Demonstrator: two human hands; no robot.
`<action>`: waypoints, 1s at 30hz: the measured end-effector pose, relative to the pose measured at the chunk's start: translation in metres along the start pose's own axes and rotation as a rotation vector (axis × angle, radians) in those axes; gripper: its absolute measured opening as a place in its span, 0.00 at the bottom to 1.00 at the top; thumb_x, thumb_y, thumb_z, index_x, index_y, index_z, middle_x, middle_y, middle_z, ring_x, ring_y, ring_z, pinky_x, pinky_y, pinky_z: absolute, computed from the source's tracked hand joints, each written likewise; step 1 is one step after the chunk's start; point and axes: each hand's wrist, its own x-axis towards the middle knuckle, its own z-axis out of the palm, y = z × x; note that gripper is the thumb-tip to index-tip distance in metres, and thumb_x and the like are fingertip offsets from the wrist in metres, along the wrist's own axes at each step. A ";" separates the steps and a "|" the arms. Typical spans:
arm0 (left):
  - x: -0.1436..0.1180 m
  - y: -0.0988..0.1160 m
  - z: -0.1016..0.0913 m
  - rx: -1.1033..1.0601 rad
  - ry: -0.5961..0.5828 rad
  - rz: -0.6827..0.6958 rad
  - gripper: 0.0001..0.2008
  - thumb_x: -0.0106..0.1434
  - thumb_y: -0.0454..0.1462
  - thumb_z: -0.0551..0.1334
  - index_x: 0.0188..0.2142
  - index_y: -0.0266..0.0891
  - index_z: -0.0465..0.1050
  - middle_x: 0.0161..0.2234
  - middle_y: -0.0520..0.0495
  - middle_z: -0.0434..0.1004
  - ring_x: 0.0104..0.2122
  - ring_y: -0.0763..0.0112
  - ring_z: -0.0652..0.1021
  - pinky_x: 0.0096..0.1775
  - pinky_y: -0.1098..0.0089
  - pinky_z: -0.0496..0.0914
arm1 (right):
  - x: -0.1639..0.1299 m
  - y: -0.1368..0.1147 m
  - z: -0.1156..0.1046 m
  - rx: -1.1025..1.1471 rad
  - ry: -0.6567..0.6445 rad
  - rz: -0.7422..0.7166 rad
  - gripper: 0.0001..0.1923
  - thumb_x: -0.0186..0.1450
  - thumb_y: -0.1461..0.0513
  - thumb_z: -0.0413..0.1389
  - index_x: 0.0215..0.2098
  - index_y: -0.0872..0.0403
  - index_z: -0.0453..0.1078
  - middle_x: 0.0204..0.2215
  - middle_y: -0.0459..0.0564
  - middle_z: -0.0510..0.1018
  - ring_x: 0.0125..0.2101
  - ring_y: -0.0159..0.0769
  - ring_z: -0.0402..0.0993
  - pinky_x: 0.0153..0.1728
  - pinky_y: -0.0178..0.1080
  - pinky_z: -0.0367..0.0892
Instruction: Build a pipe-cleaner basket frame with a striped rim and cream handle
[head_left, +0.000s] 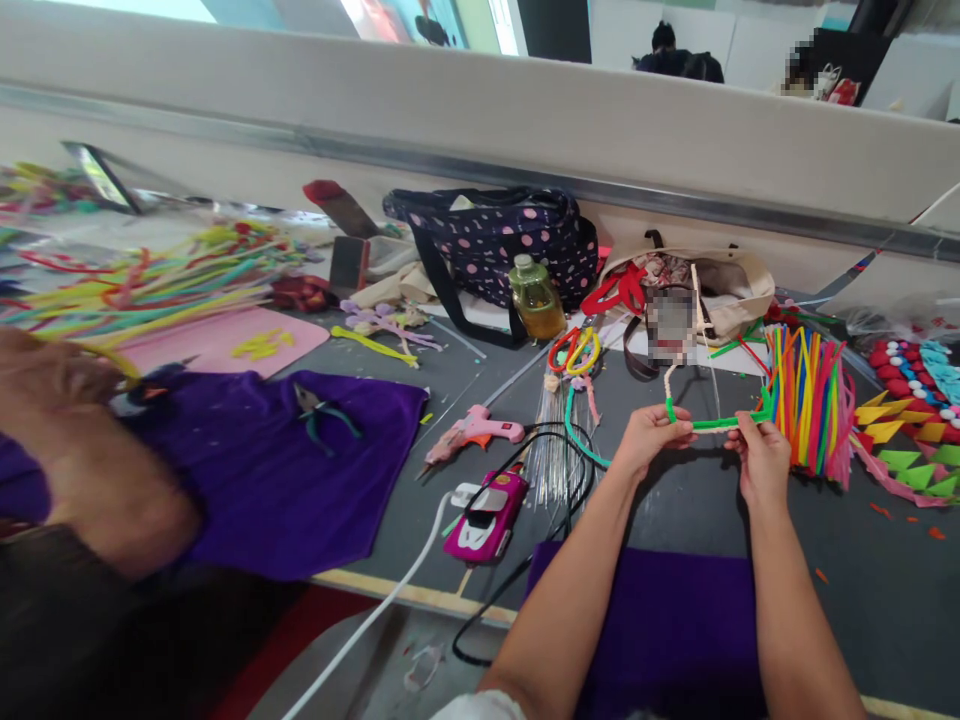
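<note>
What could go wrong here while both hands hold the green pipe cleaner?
1. The right hand works right beside the bundle of coloured pipe cleaners; a nudge could scatter it.
2. The green pipe cleaner, pinched between both hands, may kink or slip from the left hand.
3. Black cables lie near the left forearm and could snag, dragging the glue gun.

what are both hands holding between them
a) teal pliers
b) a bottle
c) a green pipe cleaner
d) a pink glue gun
c: the left hand and right hand each pinch an end of the green pipe cleaner, while the pink glue gun lies untouched on the table.
</note>
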 end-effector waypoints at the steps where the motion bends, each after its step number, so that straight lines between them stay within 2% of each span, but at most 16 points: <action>1: 0.001 -0.001 0.000 -0.011 0.006 -0.006 0.19 0.42 0.36 0.74 0.33 0.31 0.74 0.25 0.44 0.78 0.25 0.66 0.80 0.29 0.71 0.74 | 0.001 0.000 0.000 0.005 0.006 -0.003 0.17 0.48 0.53 0.67 0.27 0.57 0.71 0.16 0.42 0.72 0.16 0.25 0.67 0.17 0.29 0.67; 5: 0.003 -0.007 0.003 -0.071 0.080 -0.010 0.16 0.43 0.35 0.73 0.31 0.31 0.73 0.23 0.44 0.77 0.23 0.67 0.79 0.27 0.72 0.74 | 0.002 0.002 0.000 0.034 0.029 -0.019 0.17 0.47 0.54 0.68 0.25 0.57 0.70 0.16 0.41 0.72 0.16 0.25 0.67 0.18 0.28 0.68; 9: 0.005 -0.010 0.004 -0.086 0.117 0.021 0.15 0.43 0.35 0.72 0.30 0.31 0.73 0.22 0.45 0.77 0.22 0.68 0.79 0.26 0.73 0.73 | 0.002 0.003 0.002 0.069 -0.033 0.048 0.17 0.46 0.55 0.68 0.30 0.56 0.72 0.19 0.40 0.72 0.19 0.25 0.68 0.17 0.27 0.67; 15: 0.006 -0.012 0.004 -0.085 0.122 0.049 0.16 0.43 0.36 0.73 0.30 0.31 0.73 0.22 0.45 0.77 0.24 0.68 0.79 0.27 0.74 0.73 | -0.003 0.007 0.007 0.025 -0.133 0.147 0.17 0.45 0.55 0.68 0.26 0.56 0.71 0.20 0.42 0.72 0.19 0.25 0.68 0.16 0.28 0.66; 22: 0.007 -0.018 0.008 -0.146 0.112 0.010 0.16 0.43 0.36 0.73 0.30 0.32 0.73 0.23 0.46 0.78 0.25 0.67 0.80 0.28 0.72 0.74 | -0.003 0.011 0.008 0.021 -0.107 0.100 0.16 0.47 0.54 0.67 0.24 0.56 0.69 0.16 0.39 0.69 0.15 0.23 0.63 0.15 0.27 0.60; 30: 0.007 -0.024 0.011 -0.157 0.064 0.001 0.16 0.44 0.36 0.73 0.31 0.32 0.73 0.24 0.46 0.78 0.27 0.67 0.80 0.29 0.72 0.75 | -0.002 0.011 0.008 -0.008 -0.089 0.082 0.17 0.47 0.53 0.67 0.26 0.55 0.69 0.18 0.39 0.70 0.18 0.25 0.65 0.17 0.29 0.61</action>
